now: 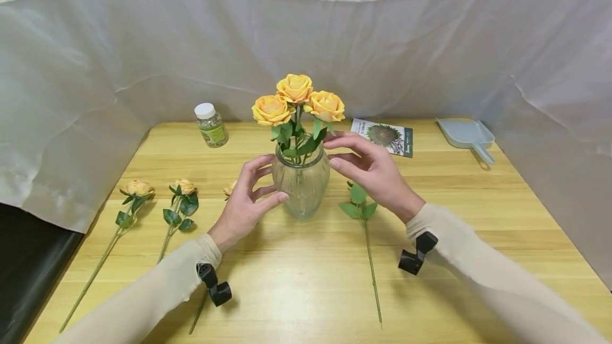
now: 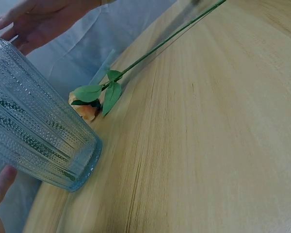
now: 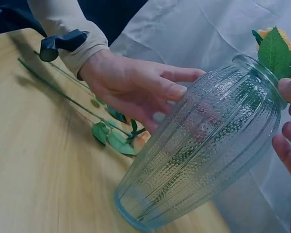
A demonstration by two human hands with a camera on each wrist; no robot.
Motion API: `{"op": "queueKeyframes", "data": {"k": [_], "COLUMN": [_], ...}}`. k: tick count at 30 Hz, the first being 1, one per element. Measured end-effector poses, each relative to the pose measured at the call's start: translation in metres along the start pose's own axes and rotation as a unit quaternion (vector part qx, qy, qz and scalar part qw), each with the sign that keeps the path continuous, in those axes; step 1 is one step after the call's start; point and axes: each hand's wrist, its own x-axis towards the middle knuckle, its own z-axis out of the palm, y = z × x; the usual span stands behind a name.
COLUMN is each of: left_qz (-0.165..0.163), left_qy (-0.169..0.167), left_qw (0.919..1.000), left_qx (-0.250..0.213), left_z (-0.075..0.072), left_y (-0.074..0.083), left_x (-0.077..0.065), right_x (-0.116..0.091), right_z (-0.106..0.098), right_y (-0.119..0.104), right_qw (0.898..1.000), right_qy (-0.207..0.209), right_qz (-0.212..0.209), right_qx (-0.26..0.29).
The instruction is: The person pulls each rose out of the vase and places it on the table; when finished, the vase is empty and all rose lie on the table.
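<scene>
A clear ribbed glass vase (image 1: 301,190) stands upright on the table between both hands. It holds three yellow-orange roses (image 1: 295,88) with green leaves, their stems showing through the glass. At the vase's left side is my left hand (image 1: 246,203), its fingers loosely bent and its thumb in front, close against the glass. My right hand (image 1: 368,166) is by the rim on the right, fingertips near the leaves, thumb beside the neck. In the right wrist view the vase (image 3: 199,145) looks tilted because of the camera angle. Whether the fingertips press the glass is hard to tell.
Several roses lie on the table: one far left (image 1: 137,188), one beside it (image 1: 185,187), one partly behind the left hand, and a stem (image 1: 370,264) at right. Behind stand a white-capped jar (image 1: 212,129), a printed packet (image 1: 384,137) and a grey-blue dustpan (image 1: 464,132).
</scene>
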Motion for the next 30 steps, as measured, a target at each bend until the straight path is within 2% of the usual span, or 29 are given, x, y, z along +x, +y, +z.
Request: {"op": "queueKeyframes", "data": {"k": [9, 17, 25, 30], "left_qz": [0.007, 0.003, 0.008, 0.012], "left_qy": [0.004, 0.004, 0.001, 0.003], "left_qw": [1.0000, 1.0000, 1.0000, 0.9999], "left_qx": [0.003, 0.005, 0.002, 0.006], "left_z": [-0.001, -0.003, -0.002, -0.002], "left_y": [-0.003, -0.003, -0.002, -0.002], "left_x": [0.000, 0.000, 0.001, 0.001], "right_x": [0.013, 0.023, 0.026, 0.029], "right_z": [0.007, 0.017, 0.017, 0.014], "right_y": [-0.001, -0.002, -0.007, -0.016], "right_qw": [0.999, 0.998, 0.997, 0.994], "right_qy": [0.015, 0.039, 0.050, 0.072], "right_qz": [0.013, -0.034, -0.055, -0.071], "right_qx": [-0.038, -0.020, -0.033, -0.031]}}
